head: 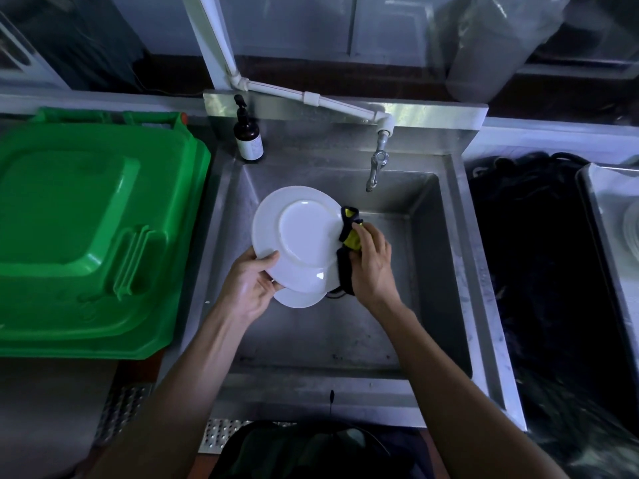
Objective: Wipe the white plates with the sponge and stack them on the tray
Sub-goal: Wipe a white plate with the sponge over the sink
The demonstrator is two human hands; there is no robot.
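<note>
Tilting over the steel sink (446,236), a white plate (297,236) shows its underside, gripped at its near rim by the left hand (250,288). The right hand (371,267) clutches a yellow-and-black sponge (351,233) against the plate's right edge. Just beneath, a second plate (299,299) peeks out. A green bin lid (86,219) lies left, a tap (375,167) behind.

Plate (300,236) plain white, no pattern; second plate (300,299) under it at 6 o'clock also white. Sponge (351,233) yellow with black. Bin lid (86,229) at 9 o'clock bright green; sink (432,271) dull grey steel; pump bottle (247,134) at 12 dark brown, white label.
</note>
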